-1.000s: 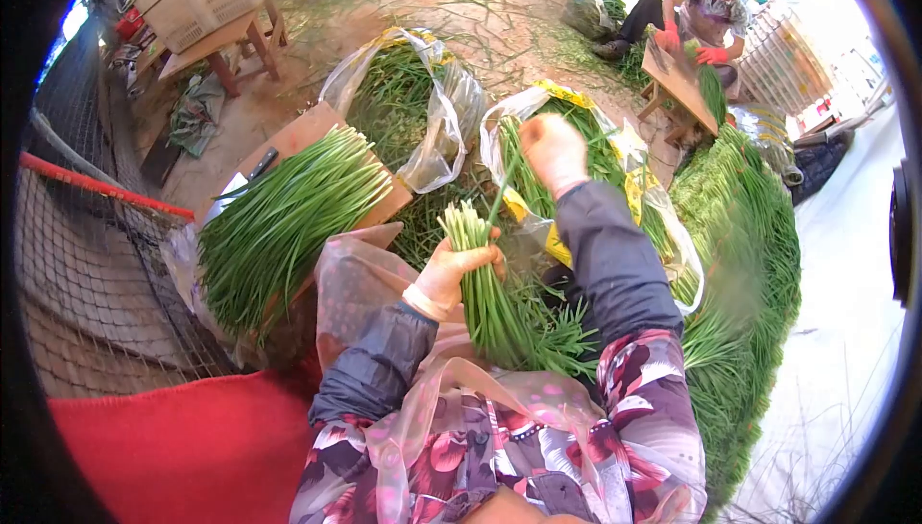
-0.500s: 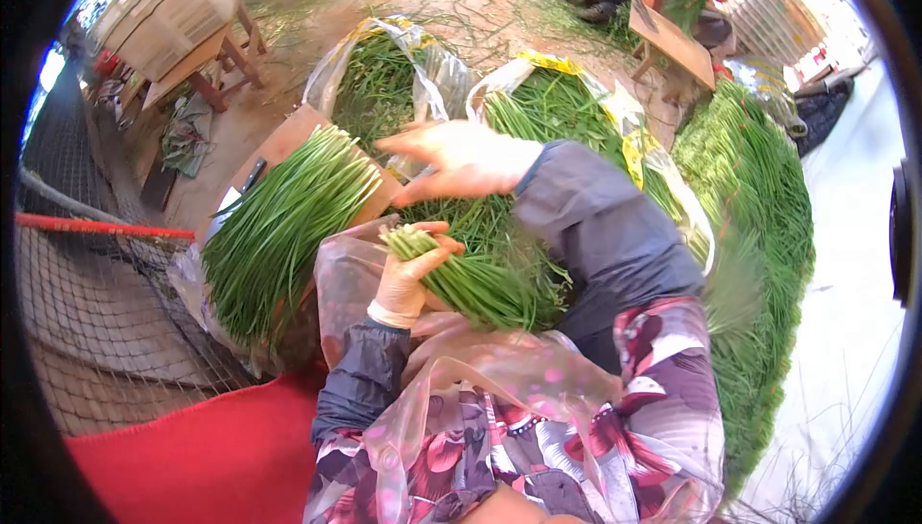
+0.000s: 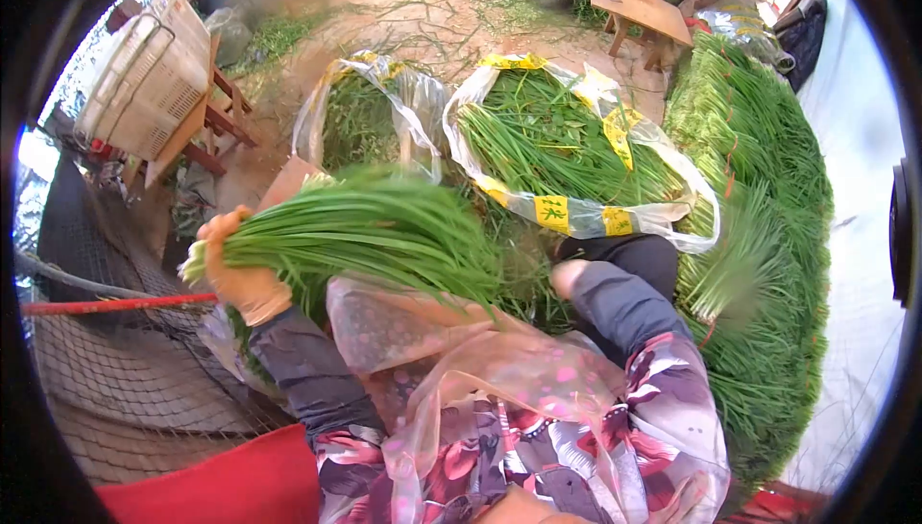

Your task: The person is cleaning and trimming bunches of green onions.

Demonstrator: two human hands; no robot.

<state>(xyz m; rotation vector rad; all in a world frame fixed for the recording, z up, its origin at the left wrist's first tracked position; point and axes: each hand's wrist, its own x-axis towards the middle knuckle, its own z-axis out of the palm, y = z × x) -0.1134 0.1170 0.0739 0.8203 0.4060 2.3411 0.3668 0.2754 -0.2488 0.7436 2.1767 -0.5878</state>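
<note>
My left hand (image 3: 238, 269), in a pale glove, is closed round the whitish stem ends of a bunch of long green stalks (image 3: 365, 231). The bunch lies sideways across the front of me, its leafy end blurred and pointing right. My right hand (image 3: 568, 278) shows only in part at the cuff, beside the loose greens over my lap; its fingers are hidden. Just beyond it stands an open plastic bag (image 3: 552, 212) with yellow labels, full of green stalks. Part of a brown board (image 3: 291, 181) shows behind the held bunch.
Another open bag of greens (image 3: 360, 125) stands ahead. A long heap of stalks (image 3: 768, 217) runs down the right side. At the left are a white crate (image 3: 144, 82) on a wooden stand and netting (image 3: 144, 370). A person sits near a wooden bench (image 3: 642, 10) at the back.
My left hand has moved left and now holds a larger, longer bunch. My right hand has drawn back toward my right side. The view has shifted.
</note>
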